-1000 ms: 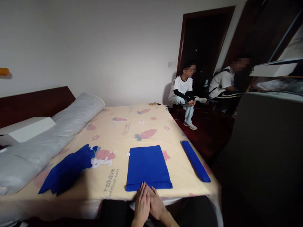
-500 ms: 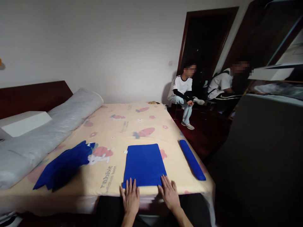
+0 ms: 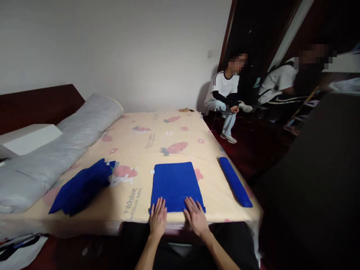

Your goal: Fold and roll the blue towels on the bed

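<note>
A blue cloth (image 3: 176, 184) lies flat in a near-square on the bed, a small white tag at its left edge. My left hand (image 3: 158, 219) rests palm down on its near left corner, fingers stretched out. On the near edge, toward the right, my right hand (image 3: 195, 216) lies with its fingers spread. To the right is a blue roll (image 3: 235, 182) along the bed's side. A crumpled blue cloth (image 3: 81, 187) lies to the left.
The bed (image 3: 157, 146) has a printed yellow sheet. A grey rolled mattress (image 3: 70, 144) and a white box (image 3: 32, 139) are at the left. Beyond the right side sit a person (image 3: 225, 88) and another person (image 3: 281, 80). A dark panel (image 3: 315, 180) stands at the right.
The view has tilted and shifted, so the bed appears higher. My right hand has moved inward from the cloth's near right corner; my left hand has slid slightly further onto the cloth.
</note>
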`<state>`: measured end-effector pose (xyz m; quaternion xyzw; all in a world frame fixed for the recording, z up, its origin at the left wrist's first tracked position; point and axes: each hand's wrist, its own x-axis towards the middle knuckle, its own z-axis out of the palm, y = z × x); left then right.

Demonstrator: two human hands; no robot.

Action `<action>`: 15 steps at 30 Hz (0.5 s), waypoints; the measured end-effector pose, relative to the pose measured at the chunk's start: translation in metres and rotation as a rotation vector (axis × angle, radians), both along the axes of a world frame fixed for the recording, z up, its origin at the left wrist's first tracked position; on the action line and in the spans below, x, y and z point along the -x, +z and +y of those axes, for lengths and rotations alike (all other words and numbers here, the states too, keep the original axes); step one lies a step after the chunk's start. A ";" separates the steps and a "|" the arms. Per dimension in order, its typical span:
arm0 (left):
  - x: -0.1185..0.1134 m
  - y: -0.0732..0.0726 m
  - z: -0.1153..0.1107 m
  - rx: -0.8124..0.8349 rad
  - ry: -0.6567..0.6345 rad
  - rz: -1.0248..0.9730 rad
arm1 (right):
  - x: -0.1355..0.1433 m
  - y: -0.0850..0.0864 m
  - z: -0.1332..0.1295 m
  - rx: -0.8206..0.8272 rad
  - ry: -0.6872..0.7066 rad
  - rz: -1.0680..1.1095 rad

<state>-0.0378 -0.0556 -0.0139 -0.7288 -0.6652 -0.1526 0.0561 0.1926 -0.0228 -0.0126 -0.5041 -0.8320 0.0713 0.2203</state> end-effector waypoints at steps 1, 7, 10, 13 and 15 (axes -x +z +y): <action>0.008 -0.001 -0.002 -0.022 0.039 0.010 | -0.008 -0.006 0.002 -0.016 -0.085 -0.001; 0.000 -0.004 0.002 -0.080 0.097 -0.016 | 0.002 -0.007 0.001 -0.050 -0.132 0.010; -0.023 -0.005 0.015 -0.042 -0.086 -0.099 | 0.035 0.007 0.001 0.049 0.192 0.016; -0.027 -0.004 0.025 0.050 -0.189 -0.123 | 0.051 0.013 0.007 0.132 0.303 0.019; -0.015 -0.003 0.028 0.087 -0.176 -0.086 | 0.043 0.008 0.013 0.110 0.194 0.019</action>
